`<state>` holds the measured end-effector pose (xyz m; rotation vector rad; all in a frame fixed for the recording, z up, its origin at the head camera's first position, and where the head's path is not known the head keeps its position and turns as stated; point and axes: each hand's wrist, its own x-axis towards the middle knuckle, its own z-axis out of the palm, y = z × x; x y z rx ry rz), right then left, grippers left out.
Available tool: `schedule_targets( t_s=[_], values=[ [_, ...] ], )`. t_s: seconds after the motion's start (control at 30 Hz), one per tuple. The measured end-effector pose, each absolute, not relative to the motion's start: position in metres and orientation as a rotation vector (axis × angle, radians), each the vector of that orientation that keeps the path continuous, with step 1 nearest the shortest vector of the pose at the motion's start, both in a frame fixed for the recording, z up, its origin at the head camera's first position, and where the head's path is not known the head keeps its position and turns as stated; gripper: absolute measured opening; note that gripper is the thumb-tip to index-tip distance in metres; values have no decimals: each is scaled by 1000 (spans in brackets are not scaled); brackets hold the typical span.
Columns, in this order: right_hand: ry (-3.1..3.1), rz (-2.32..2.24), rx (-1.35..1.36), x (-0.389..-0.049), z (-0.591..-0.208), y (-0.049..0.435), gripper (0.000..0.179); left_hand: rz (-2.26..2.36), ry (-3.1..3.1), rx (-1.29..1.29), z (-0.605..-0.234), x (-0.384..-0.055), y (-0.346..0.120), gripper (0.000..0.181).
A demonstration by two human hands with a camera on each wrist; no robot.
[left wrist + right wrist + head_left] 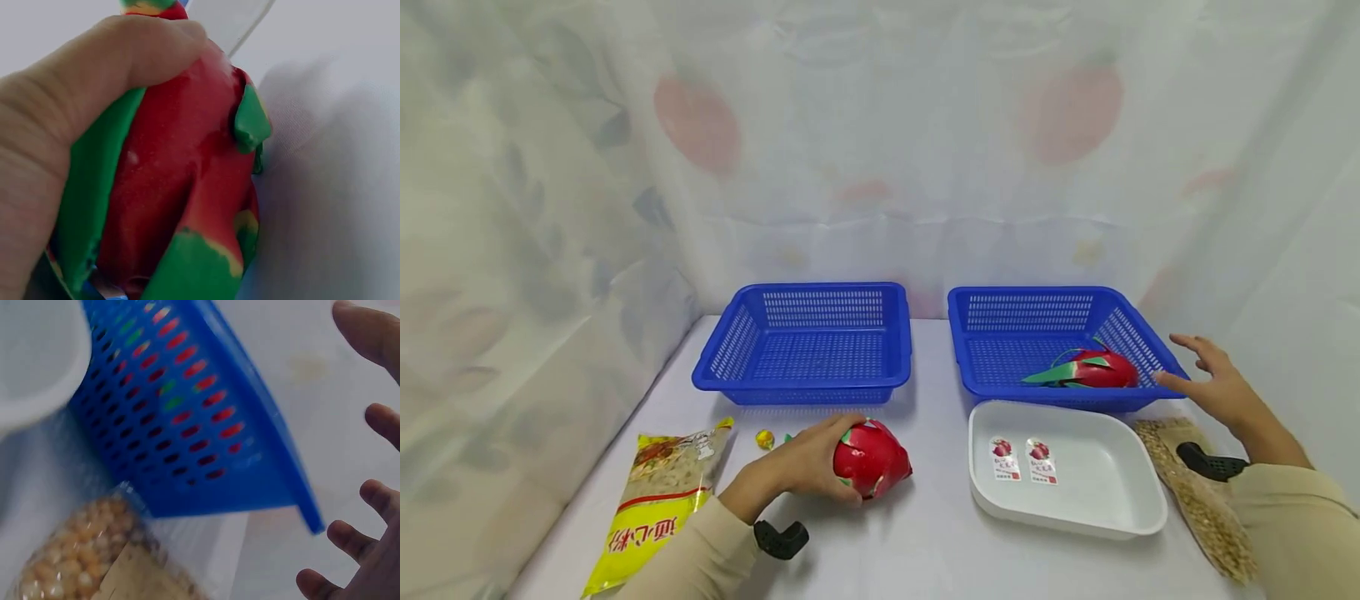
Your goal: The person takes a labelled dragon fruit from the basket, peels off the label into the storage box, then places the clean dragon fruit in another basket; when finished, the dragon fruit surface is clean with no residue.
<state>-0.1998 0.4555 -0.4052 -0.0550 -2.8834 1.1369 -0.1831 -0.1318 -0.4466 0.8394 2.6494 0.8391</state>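
My left hand point(816, 458) grips a red dragon fruit point(871, 460) with green-tipped scales, close over the table in front of the left blue basket. In the left wrist view the thumb point(125, 53) lies across the fruit's red skin point(181, 137). My right hand point(1213, 387), fingers spread and holding nothing, hovers by the right rim of the right blue basket point(1030, 392). Inside that basket lies another dragon fruit point(1105, 369), its green leaves pointing left. The right wrist view shows the spread fingers point(384, 425) beside the basket's slotted wall point(206, 481).
The left blue basket point(805, 385) holds nothing visible. A white tray point(1097, 475) with two dragon fruit stickers point(1022, 461) stands before the right basket. A yellow bag point(662, 500) lies left, near a gold-wrapped piece point(764, 439). A clear bag of beige kernels point(1202, 508) lies right.
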Motion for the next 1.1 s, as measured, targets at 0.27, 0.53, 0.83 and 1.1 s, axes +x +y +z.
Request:
schedule_targets(
  t_s=[0.27,0.53,0.83,1.1],
  values=[
    [-3080,1011,54,-209,-421,461,89,852,2647,852,-444,-184,-129,95],
    [-3122,941,37,-205,-428,460,92,845,2626,913,-428,-176,-113,93],
    [-3129,807,-28,-202,-419,453,96,990,2786,1007,-376,-185,-86,91],
    [-3149,774,-21,-201,-421,452,96,948,2902,985,-335,-215,-44,93]
  ],
)
